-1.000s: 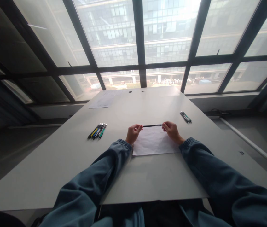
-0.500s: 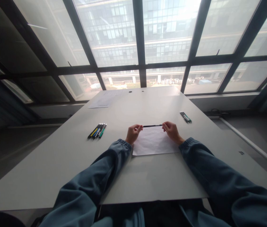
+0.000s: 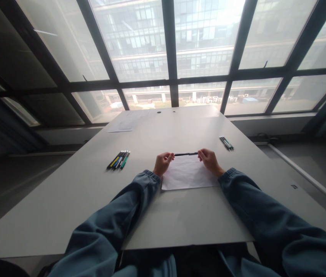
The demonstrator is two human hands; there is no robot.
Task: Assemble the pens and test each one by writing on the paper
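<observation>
A dark pen (image 3: 186, 154) lies level between my two hands, above the far edge of a white sheet of paper (image 3: 188, 175). The fingers of my left hand (image 3: 163, 162) pinch its left end. At its other end, my right hand (image 3: 209, 159) is closed on it between thumb and fingers. Both wrists rest close to the sides of the sheet. My fingertips hide the two tips of the pen.
Several pens (image 3: 118, 160), some with yellow, blue and green parts, lie side by side on the white table (image 3: 157, 219) at left. Another few pens (image 3: 226, 142) lie at right. Papers (image 3: 121, 124) lie at the far left, before the windows.
The pen looks slightly turned about its length, its light patch less visible. Both hands stay in the same place.
</observation>
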